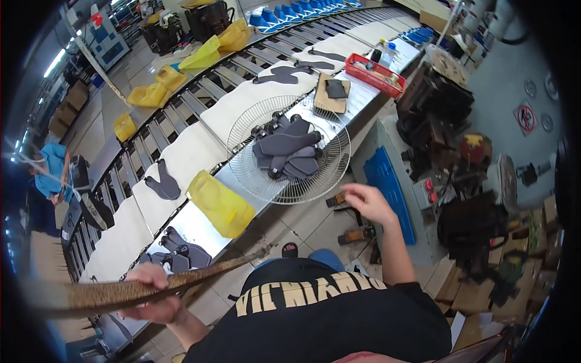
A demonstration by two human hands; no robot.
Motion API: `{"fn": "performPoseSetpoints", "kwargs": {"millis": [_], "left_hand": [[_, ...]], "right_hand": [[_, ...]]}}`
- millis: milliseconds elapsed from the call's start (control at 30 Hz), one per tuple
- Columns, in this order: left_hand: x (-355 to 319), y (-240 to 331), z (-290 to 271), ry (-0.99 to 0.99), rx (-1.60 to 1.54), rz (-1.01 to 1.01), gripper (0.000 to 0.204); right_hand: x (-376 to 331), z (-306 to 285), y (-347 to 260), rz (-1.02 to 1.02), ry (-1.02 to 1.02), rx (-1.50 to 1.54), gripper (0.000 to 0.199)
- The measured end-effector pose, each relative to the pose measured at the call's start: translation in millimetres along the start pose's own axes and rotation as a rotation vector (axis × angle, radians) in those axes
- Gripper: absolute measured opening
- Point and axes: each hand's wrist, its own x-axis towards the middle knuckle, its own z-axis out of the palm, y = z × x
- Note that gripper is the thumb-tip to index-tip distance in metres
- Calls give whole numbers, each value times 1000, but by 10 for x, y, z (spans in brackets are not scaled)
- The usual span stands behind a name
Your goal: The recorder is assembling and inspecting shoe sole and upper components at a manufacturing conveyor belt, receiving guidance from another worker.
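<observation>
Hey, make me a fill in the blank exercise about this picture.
1. The left hand grips a long board colored ____.
2. The hand near the wire basket is the ____ one.
3. The plastic piece lying beside the basket is bright ____.
4. The rectangular tray beyond the basket is ____.

Missing words: brown; right; yellow; red.

A factory workshop — long grey metal roller conveyor, bulky dark metal machinery, brown cardboard boxes show it.
</observation>
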Motion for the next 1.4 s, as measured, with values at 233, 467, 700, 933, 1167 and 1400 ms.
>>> {"fn": "performPoseSetpoints", "kwargs": {"millis": [233, 467, 700, 933, 1167, 1400], "left_hand": [[80, -69, 240, 208, 159, 70, 67], [-52, -150, 115, 409, 244, 99, 55], [-196, -44, 160, 646, 312, 13, 53], [-95, -146, 229, 614, 358, 37, 52], [-166, -50, 193, 799, 510, 101, 54], [97, -220, 448, 1068, 398, 121, 56]], "right_hand": [[2859, -621, -1, -295, 220, -225, 22], [6183, -394, 802, -228, 73, -435, 32], [7447, 126, 1227, -25, 11, -666, 108], [8130, -288, 1154, 61, -147, -850, 126], [8051, -108, 1179, -60, -165, -830, 94], [8266, -391, 1352, -22, 6, -442, 79]]}}
